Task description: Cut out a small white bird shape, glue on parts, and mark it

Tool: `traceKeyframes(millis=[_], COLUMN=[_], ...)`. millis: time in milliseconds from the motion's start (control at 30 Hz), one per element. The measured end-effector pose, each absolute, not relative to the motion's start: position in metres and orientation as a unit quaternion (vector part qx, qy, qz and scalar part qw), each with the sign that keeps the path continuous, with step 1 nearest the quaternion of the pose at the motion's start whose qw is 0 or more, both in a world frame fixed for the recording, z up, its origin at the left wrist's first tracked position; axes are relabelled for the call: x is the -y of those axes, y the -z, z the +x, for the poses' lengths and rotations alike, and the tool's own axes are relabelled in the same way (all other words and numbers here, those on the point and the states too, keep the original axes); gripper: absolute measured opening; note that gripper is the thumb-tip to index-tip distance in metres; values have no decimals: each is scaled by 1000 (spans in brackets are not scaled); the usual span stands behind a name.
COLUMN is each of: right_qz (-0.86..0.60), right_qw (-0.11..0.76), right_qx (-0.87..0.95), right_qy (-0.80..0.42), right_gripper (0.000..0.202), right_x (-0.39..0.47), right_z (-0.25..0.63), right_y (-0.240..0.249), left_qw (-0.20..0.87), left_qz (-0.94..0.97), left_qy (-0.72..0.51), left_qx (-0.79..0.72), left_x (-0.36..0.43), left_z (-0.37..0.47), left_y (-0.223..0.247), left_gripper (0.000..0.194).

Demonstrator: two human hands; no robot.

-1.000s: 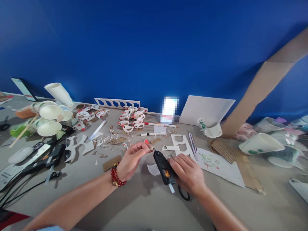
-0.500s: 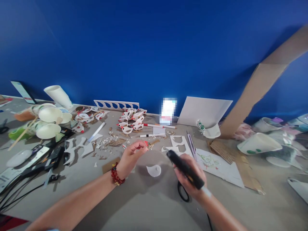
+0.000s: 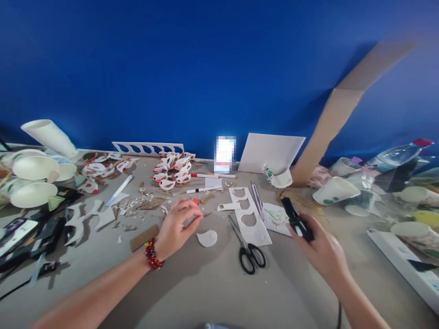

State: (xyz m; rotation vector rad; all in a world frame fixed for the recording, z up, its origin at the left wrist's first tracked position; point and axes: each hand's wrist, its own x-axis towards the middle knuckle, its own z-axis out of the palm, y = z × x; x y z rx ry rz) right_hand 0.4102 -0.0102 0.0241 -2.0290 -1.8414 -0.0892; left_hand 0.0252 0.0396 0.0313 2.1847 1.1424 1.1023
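My left hand (image 3: 180, 224), with a red bead bracelet (image 3: 153, 253) at the wrist, hovers over the table. Its fingers are curled in and thumb and forefinger come close together; I cannot make out what they hold, if anything. Just right of it lies a white teardrop-shaped piece (image 3: 204, 239) with a small clear blob on it. A small red piece (image 3: 195, 201) shows behind the fingers. On the right, my right hand (image 3: 324, 249) is wrapped round a black corded glue gun (image 3: 297, 220), partly hidden by the fingers. Black-handled scissors (image 3: 247, 253) lie between both hands.
White cut-out board (image 3: 252, 226) lies beyond the scissors. Several white birds with red beaks (image 3: 173, 169) stand farther back, near pens (image 3: 204, 189) and scraps (image 3: 151, 203). Paper cups stand left and right (image 3: 334, 191). A white power strip (image 3: 401, 265) is at right.
My right hand has carried the glue gun to the right, away from the teardrop piece, uncovering the scissors. My left hand stays close to the piece. The view has turned slightly right.
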Motion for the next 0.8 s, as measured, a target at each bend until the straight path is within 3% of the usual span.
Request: traceKeyframes(millis=[167,433,667,800], right_qz=[-707,-645,-632,-622], right_qw=[104,66,70,47], right_qx=[698,760,770,780], right_qy=[43,34,42,48], right_gripper=[34,29,35,53], right_x=[30,35,52,56], right_z=[428,439,447,437], right_y=[-5,1,12,-11], left_qw=[128,-37,-117,-149], left_qz=[834,891,892,899], left_qy=[-369,-331,-335,-324], left_qx=[-389,-309,-280,-255], left_x=[-35,-27,-23,-22], left_z=[29,17,11,11], left_y=[-38,-43,-30,-26], left_gripper=[13,13,13,14])
